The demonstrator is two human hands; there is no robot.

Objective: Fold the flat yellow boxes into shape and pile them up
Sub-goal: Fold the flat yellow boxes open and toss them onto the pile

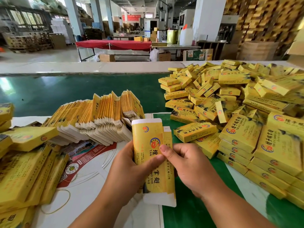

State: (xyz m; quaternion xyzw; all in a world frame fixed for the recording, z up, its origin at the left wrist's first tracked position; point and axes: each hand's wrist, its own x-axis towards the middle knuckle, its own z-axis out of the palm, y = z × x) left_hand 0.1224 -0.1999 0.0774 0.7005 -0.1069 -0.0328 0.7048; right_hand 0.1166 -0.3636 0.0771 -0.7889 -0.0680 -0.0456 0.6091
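Observation:
A flat yellow box [148,140] with white flaps at both ends stands upright between my hands, low in the middle of the view. My left hand [131,165] grips its left side, thumb lying across the printed face. My right hand [189,163] holds its right edge with fingers curled behind it. Behind the box leans a row of flat yellow boxes [100,117], packed on edge. A large loose heap of folded yellow boxes [230,99] covers the table's right side.
More folded boxes [24,168] lie stacked at the left. Printed paper sheets [85,162] and a rubber band [65,201] lie on the table [189,211]. Beyond the table are a green floor [65,89], a red-covered table [113,44] and pallets of cartons.

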